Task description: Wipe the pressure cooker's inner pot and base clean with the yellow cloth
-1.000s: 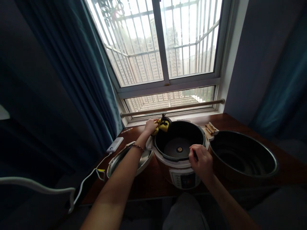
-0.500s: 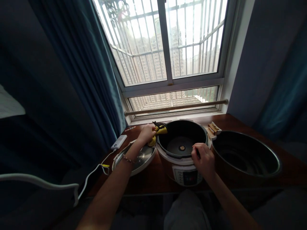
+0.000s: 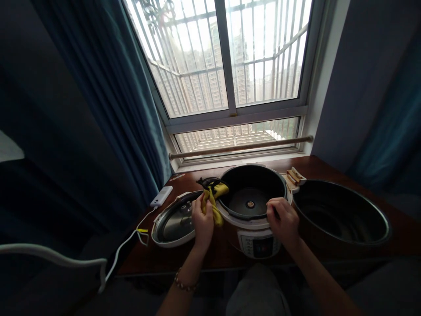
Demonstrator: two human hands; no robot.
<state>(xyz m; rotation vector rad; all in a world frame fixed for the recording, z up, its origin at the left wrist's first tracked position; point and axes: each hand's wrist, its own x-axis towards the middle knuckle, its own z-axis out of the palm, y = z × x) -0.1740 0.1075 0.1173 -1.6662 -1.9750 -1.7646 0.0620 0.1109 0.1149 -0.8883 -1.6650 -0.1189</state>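
Note:
The electric pressure cooker (image 3: 230, 226) stands with its top off, its dark inner chamber showing a small round disc at the bottom. My left hand (image 3: 202, 219) pinches a yellow and black cloth (image 3: 212, 199) beside the cooker's left rim, and part of the cloth drapes over that rim. With curled fingers, my right hand (image 3: 284, 217) grips the front right of the rim; its fingertips are partly hidden. Left of the cooker lies the lid (image 3: 176, 224), metal underside up. A dark inner pot (image 3: 342, 213) sits to the right.
A white power strip (image 3: 162, 196) with a cable lies at the left on the brown wooden table (image 3: 220, 254). Small brown and cream pieces (image 3: 295, 176) rest at the cooker's right side. Behind the table is a barred window, with a blue curtain (image 3: 121, 109) on the left.
My left hand has come down and nearer to me along the cooker's left side, drawing the cloth with it. My right hand stays at the rim.

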